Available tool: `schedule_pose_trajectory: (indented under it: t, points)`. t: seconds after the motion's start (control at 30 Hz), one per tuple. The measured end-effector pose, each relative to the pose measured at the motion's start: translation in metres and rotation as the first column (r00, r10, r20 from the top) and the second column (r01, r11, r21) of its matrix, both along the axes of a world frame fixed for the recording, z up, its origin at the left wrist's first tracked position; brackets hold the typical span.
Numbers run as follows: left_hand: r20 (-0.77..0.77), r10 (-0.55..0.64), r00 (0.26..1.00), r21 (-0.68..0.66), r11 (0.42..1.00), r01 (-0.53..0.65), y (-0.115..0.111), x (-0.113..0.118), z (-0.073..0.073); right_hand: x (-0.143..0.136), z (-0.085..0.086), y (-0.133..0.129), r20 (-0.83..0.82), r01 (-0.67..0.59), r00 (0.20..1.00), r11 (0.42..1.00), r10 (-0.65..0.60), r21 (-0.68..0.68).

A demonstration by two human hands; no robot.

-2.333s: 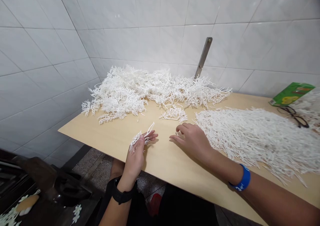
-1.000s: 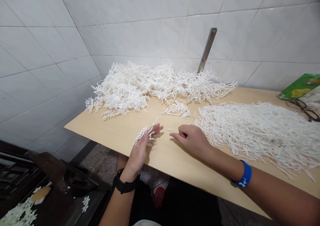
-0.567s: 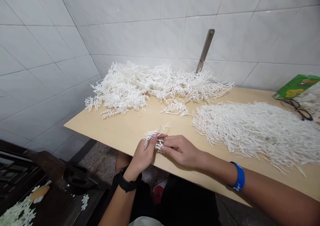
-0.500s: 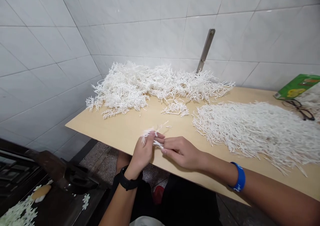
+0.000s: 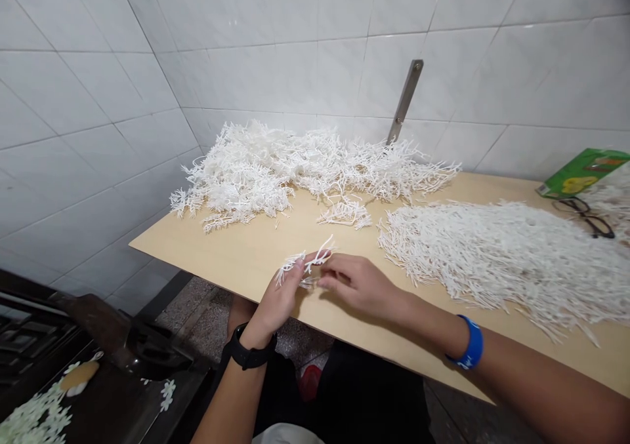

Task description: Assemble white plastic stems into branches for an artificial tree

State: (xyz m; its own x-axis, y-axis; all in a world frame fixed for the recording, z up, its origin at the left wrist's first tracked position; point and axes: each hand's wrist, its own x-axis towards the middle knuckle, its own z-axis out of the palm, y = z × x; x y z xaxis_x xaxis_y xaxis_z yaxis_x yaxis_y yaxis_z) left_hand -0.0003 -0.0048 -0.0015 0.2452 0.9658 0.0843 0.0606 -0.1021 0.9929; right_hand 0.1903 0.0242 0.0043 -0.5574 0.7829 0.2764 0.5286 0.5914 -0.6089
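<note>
Between the thumb and fingers of my left hand [image 5: 281,298] is a white branched sprig [image 5: 319,255], thin and plastic-looking, its forked tips sticking out on both sides. My right hand [image 5: 361,285] is close on its right, fingers curled and thumb near the index finger, beside the sprig's lower strands. Whatever those fingertips pinch is too small to make out. Both hands are above the front part of a tan board [image 5: 207,252]. Behind them lies a big tangled heap of white branched sprigs [image 5: 251,175], with a small clump [image 5: 347,213] in front of it.
To the right spreads a flat pile of short white sticks [image 5: 492,254]. Black-framed glasses [image 5: 590,218] and a green box [image 5: 581,172] lie beyond it. A metal bar [image 5: 406,100] stands against the tiled wall. White flower-shaped pieces [image 5: 37,412] are on the dark furniture at lower left.
My right hand has shifted slightly up and its fingers have curled more. The sprig in my left hand has turned, its forked tips now showing higher on the right.
</note>
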Motion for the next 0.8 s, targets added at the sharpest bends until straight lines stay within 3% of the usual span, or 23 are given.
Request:
schedule_pose_trajectory:
  t: [0.1,0.17,0.27,0.37,0.43,0.5,0.6,0.67,0.8]
  points:
    - [0.008,-0.082,0.997,-0.003,0.997,0.082,-0.002,0.002,0.000,-0.010,-0.004,-0.005,-0.131,-0.190,0.974,0.982,0.186,-0.017]
    - [-0.006,-0.046,0.999,-0.003,0.999,0.046,-0.001,0.003,-0.002,-0.013,-0.005,-0.009,-0.163,-0.267,0.950,0.964,0.265,0.006]
    - [0.052,0.172,0.984,-0.032,0.985,-0.170,0.001,0.003,-0.006,-0.013,-0.003,-0.017,-0.148,-0.336,0.930,0.941,0.336,0.030]
    - [0.175,0.367,0.914,-0.067,0.930,-0.361,0.003,0.003,-0.007,-0.008,-0.001,-0.021,-0.064,-0.375,0.924,0.925,0.378,0.058]
    - [0.170,0.331,0.928,-0.050,0.944,-0.327,0.004,0.003,-0.008,-0.001,0.001,-0.014,0.002,-0.241,0.970,0.967,0.242,0.086]
    - [0.140,0.248,0.959,-0.031,0.969,-0.246,0.004,0.003,-0.008,0.008,0.003,-0.002,0.116,-0.017,0.993,0.994,0.005,0.111]
    - [0.137,0.188,0.973,-0.021,0.982,-0.187,0.003,0.001,-0.007,0.017,0.006,0.012,0.290,0.214,0.926,0.968,-0.243,0.127]
    - [0.099,0.144,0.985,-0.014,0.990,-0.143,0.001,0.000,-0.006,0.014,0.005,0.012,0.264,0.231,0.932,0.968,-0.249,0.097]
    - [-0.014,-0.032,0.999,0.022,0.999,0.032,-0.005,0.002,0.001,-0.006,0.000,-0.002,0.009,-0.022,1.000,0.999,0.022,-0.043]
